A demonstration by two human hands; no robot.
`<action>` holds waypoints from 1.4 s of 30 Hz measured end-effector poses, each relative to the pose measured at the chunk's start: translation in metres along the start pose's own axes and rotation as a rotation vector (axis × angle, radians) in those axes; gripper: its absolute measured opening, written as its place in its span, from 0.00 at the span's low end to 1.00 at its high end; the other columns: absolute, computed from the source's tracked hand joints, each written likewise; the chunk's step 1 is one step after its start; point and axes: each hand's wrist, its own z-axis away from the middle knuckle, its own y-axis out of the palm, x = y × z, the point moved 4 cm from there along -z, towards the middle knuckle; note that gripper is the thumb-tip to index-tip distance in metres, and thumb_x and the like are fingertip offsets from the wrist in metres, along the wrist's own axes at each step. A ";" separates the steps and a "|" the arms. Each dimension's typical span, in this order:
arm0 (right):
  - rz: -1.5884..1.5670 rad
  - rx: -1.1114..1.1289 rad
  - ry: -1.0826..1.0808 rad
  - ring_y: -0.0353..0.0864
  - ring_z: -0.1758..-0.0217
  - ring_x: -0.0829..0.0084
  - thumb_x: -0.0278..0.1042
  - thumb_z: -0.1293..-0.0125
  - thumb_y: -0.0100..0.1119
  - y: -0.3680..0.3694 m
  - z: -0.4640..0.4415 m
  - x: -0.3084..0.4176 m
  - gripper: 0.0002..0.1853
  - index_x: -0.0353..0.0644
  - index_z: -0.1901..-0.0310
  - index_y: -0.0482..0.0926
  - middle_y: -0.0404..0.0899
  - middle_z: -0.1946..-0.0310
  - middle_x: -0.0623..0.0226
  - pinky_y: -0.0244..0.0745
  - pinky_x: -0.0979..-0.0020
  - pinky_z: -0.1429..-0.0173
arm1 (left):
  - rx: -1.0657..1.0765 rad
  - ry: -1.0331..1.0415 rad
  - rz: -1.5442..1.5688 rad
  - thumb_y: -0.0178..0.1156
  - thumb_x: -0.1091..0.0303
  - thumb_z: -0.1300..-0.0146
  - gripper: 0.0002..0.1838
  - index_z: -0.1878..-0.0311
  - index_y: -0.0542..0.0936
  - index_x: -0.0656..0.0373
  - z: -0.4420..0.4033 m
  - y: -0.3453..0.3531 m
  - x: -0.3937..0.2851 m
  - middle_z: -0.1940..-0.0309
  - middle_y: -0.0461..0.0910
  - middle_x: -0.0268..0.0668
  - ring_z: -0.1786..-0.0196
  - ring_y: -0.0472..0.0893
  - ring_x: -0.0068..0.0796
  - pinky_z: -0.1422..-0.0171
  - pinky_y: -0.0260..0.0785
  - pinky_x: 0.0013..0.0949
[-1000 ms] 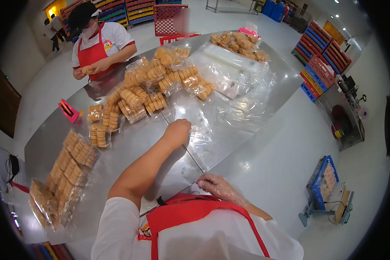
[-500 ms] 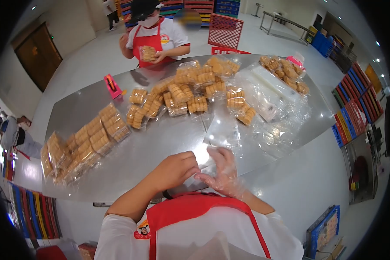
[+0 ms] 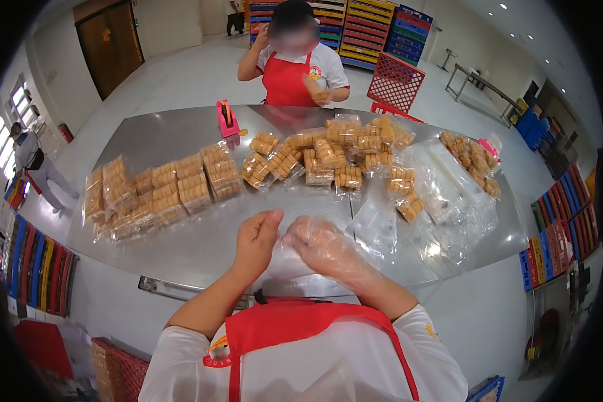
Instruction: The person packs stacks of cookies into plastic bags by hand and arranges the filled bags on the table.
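My left hand point(image 3: 256, 241) is bare and held above the near part of the steel table, fingers curled in and thumb on top. Whatever it may hold is hidden. Close beside it, my right hand point(image 3: 317, 245) wears a loose clear plastic glove point(image 3: 345, 258); its fingers are bent toward the left hand, and what they pinch does not show. Clear plastic bags point(image 3: 375, 224) lie flat on the table to the right of my hands. Beyond them, clear packs of round golden biscuits point(image 3: 329, 154) are heaped, and more biscuit packs point(image 3: 164, 194) stand in rows at left.
Across the steel table point(image 3: 248, 115), a co-worker in a red apron point(image 3: 288, 80) holds a biscuit pack, the other hand raised to the head. A pink tape dispenser point(image 3: 227, 119) stands at the far edge. Stacked plastic sheets point(image 3: 435, 181) and loose biscuit packs point(image 3: 472, 157) lie right.
My view has tilted up and turned left. My hands have drawn slightly apart, and my right hand's spread fingers have curled in. The co-worker's free hand has risen toward the head.
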 end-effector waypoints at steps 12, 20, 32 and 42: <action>0.120 -0.232 0.060 0.77 0.51 0.52 0.24 0.36 0.60 -0.029 0.005 0.007 0.03 0.40 0.62 0.80 0.78 0.61 0.58 0.72 0.55 0.49 | 0.665 -0.201 0.587 0.56 0.54 0.27 0.15 0.58 0.75 0.57 0.013 0.006 0.000 0.67 0.76 0.31 0.63 0.74 0.21 0.55 0.65 0.28; -0.299 -0.353 0.082 0.76 0.53 0.56 0.18 0.36 0.58 -0.028 0.015 0.008 0.04 0.36 0.62 0.76 0.76 0.59 0.58 0.72 0.61 0.46 | 0.651 -0.105 0.652 0.61 0.51 0.31 0.19 0.56 0.77 0.61 0.025 0.020 -0.007 0.61 0.76 0.33 0.61 0.79 0.31 0.54 0.70 0.33; -0.312 -0.350 0.090 0.76 0.54 0.60 0.19 0.33 0.57 -0.025 0.014 0.008 0.02 0.36 0.62 0.76 0.75 0.60 0.59 0.72 0.63 0.47 | 0.673 -0.223 0.649 0.60 0.60 0.30 0.13 0.55 0.76 0.61 0.029 0.015 -0.017 0.64 0.76 0.31 0.60 0.78 0.25 0.54 0.69 0.31; -0.251 -0.317 0.106 0.77 0.52 0.59 0.20 0.33 0.57 -0.017 0.017 0.008 0.01 0.36 0.63 0.76 0.76 0.58 0.59 0.73 0.63 0.47 | 0.643 -0.222 0.570 0.58 0.63 0.28 0.10 0.58 0.77 0.61 0.037 0.010 -0.025 0.65 0.79 0.31 0.60 0.77 0.22 0.50 0.69 0.29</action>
